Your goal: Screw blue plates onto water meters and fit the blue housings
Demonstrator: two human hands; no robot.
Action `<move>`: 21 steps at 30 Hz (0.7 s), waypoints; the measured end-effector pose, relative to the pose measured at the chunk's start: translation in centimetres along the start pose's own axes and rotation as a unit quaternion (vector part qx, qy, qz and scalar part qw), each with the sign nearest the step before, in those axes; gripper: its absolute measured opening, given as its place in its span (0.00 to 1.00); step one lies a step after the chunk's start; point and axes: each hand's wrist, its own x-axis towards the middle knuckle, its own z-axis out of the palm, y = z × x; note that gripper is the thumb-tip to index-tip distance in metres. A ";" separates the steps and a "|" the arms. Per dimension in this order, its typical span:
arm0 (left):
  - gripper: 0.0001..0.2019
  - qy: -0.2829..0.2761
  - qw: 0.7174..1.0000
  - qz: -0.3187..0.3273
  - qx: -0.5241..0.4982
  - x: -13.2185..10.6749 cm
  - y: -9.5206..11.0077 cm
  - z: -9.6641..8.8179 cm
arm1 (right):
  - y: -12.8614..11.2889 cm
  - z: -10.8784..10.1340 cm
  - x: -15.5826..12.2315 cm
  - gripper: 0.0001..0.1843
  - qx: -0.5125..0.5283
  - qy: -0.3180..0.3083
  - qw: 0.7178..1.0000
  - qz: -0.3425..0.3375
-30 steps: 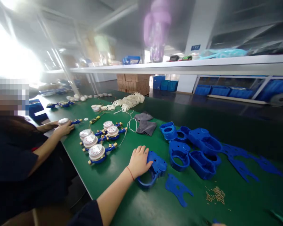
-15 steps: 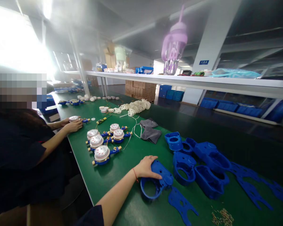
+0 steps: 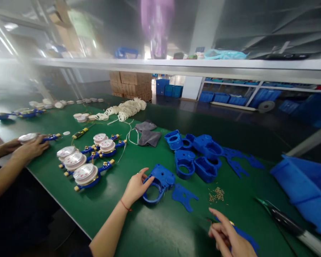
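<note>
My left hand (image 3: 136, 186) grips the near rim of a blue plastic meter housing (image 3: 158, 181) that rests on the green table (image 3: 163, 228). A flat blue plate (image 3: 184, 196) lies just right of that housing. My right hand (image 3: 228, 237) is at the bottom edge, its fingers curled on another flat blue piece (image 3: 246, 237). A small heap of brass screws (image 3: 216, 194) lies between the two hands. Several more blue housings (image 3: 198, 157) are grouped behind.
Several assembled water meters (image 3: 82, 164) stand to the left, where a co-worker's hands (image 3: 26, 148) hold one. A grey cloth (image 3: 148, 137), white rings (image 3: 128, 109), a blue bin (image 3: 307, 187) and a dark-handled tool (image 3: 286, 221) lie around. A long shelf (image 3: 176, 66) runs overhead.
The view has swung right and down. My left hand has shifted on the housing, now pinching its near rim. My right hand with a blue piece has come into view.
</note>
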 end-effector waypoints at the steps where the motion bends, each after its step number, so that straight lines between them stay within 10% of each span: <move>1: 0.26 -0.016 1.000 -0.003 0.009 -0.2 0.0 -0.1 | -0.5 -0.1 0.0 0.17 0.010 0.005 1.000 0.010; 10: 0.08 -0.045 0.998 -0.036 -0.010 -0.4 0.6 -0.3 | -4.1 -1.0 0.2 0.15 0.003 0.007 1.000 -0.002; 16: 0.23 0.015 0.992 -0.082 -0.100 -2.3 0.5 -1.5 | -5.7 -1.5 0.3 0.17 0.034 -0.025 0.998 0.054; 21: 0.25 0.117 0.881 -0.125 -0.440 -4.9 5.2 0.7 | -5.9 -1.6 0.1 0.16 0.085 0.017 0.992 0.088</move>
